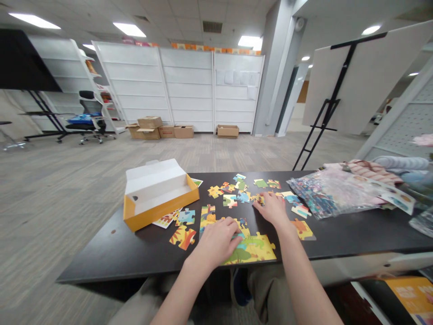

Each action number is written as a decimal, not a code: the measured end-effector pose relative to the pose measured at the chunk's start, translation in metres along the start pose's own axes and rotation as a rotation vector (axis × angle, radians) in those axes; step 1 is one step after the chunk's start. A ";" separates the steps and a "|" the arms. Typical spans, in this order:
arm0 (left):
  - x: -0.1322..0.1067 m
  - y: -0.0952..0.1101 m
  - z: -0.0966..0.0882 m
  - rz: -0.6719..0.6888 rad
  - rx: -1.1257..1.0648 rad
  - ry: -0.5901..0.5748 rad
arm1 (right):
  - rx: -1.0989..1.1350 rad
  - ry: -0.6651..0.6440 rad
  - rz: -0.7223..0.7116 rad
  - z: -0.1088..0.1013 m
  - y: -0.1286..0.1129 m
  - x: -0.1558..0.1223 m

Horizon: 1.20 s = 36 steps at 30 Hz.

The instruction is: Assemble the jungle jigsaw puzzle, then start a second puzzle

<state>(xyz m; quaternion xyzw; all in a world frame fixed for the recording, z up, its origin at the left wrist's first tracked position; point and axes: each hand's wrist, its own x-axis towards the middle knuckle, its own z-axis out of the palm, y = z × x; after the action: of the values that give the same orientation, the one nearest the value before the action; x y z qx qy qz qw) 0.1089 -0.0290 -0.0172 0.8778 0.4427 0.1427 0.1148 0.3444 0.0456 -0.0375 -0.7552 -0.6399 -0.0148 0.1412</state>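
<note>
On the dark table, a partly joined puzzle [255, 249] shows a green crocodile-like animal on yellow. My left hand [219, 237] rests over its left part, thumb apart from the bent fingers; what lies under the palm is hidden. Farther forward, my right hand [273, 208] has its fingertips closed on a small yellowish puzzle piece [259, 199]. Loose pieces lie around both hands: a green one [260, 183], a light-blue one [243, 197] and an orange-red one [183, 237] among several others. An orange piece [302, 229] lies right of my right forearm.
An open yellow box [162, 208] with a white inside stands at the left, over some printed cards [166, 219]. Clear plastic bags [328, 192] and folded cloth [370, 174] cover the right side. The table's front edge [135, 276] runs close to my legs.
</note>
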 end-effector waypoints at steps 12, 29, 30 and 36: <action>0.001 -0.002 0.000 0.022 -0.048 0.040 | 0.393 0.101 -0.143 0.011 0.012 0.002; 0.000 -0.004 0.004 -0.032 -0.113 0.054 | 0.770 -0.122 -0.345 -0.008 -0.046 -0.031; 0.000 -0.005 0.005 -0.034 -0.113 0.059 | 0.761 -0.127 -0.347 -0.008 -0.046 -0.031; 0.001 -0.007 0.010 -0.036 -0.126 0.064 | 0.721 -0.169 -0.441 -0.007 -0.044 -0.028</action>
<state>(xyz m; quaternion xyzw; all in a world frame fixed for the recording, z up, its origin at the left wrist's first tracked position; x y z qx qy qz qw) 0.1073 -0.0251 -0.0287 0.8556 0.4521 0.1962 0.1584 0.2983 0.0232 -0.0276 -0.5014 -0.7595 0.2417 0.3368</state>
